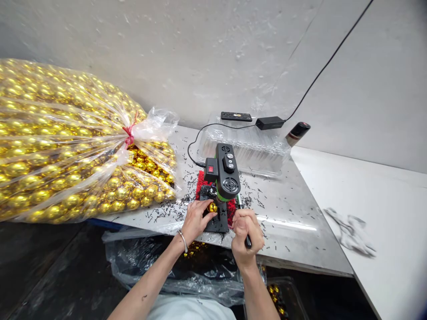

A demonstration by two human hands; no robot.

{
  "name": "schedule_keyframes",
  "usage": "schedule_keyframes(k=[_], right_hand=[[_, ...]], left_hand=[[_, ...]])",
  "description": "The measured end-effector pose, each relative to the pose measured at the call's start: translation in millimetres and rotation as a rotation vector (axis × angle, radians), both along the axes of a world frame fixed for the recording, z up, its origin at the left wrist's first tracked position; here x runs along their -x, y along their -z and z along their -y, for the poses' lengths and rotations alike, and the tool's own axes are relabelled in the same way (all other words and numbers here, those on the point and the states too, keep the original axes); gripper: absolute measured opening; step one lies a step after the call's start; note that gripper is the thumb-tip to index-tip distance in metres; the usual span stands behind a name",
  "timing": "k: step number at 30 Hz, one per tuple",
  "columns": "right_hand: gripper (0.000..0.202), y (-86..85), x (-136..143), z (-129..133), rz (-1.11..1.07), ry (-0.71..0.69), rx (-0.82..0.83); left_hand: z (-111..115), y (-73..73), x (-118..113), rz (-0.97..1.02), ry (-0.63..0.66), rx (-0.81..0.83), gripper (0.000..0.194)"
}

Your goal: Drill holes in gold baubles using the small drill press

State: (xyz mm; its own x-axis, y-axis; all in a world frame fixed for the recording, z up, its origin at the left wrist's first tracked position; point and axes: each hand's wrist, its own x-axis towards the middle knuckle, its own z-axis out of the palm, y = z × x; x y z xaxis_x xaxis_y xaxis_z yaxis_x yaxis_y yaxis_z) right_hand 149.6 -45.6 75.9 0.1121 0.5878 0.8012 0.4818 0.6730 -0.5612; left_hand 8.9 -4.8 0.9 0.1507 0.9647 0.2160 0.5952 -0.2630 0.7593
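Observation:
A small black bench drill press [228,171] stands on the metal tabletop, its black base plate over a red mat [231,212]. Between thumb and fingers, my left hand [196,218] pinches a shiny gold ball [212,207] on the base, below the drill head. A bracelet circles that wrist. Wrapped around the black grip of the press's lever [247,241] is my right hand [247,231], to the right of the base. The drill tip and its contact with the ball are hidden by the head.
A large clear bag of gold balls [66,151] fills the left side. Behind the press lie clear plastic trays [256,153], a power adapter [270,123] and a dark can [298,133]. Dark shavings litter the tabletop [290,200]. Plastic sheeting [133,262] hangs below the front edge.

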Motion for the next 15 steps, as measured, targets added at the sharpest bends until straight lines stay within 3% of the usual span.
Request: schedule_keyframes(k=[9, 15], right_hand=[[0.028, 0.8, -0.5, 0.3, 0.016, -0.015, -0.010], [0.027, 22.0, -5.5, 0.8, 0.035, -0.020, 0.002]], left_hand=[[-6.2, 10.8, -1.4, -0.010, 0.082, -0.071, 0.033], [-7.9, 13.0, -0.9, 0.013, 0.094, -0.051, 0.034]])
